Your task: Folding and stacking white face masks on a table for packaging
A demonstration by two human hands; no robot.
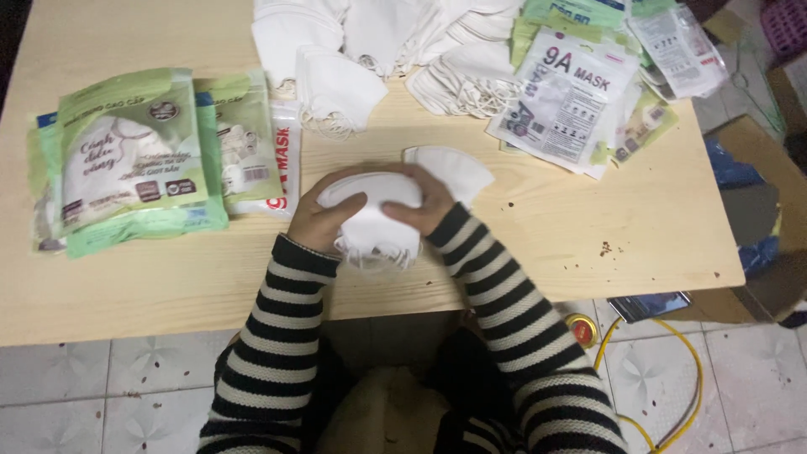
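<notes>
While clasped, mask stack [374, 220] sits between left hand [313, 220], right hand [429, 202].

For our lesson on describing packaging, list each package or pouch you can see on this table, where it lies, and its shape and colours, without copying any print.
Stack of green flat plastic pouches: table's left side, rectangular, white mask showing through.
Red-and-white flat packet: tucked beside the green stack, mostly hidden.
White printed rectangular pouch: upper right, atop a fanned pile.
Clear printed pouch: far right corner, tilted.
</notes>
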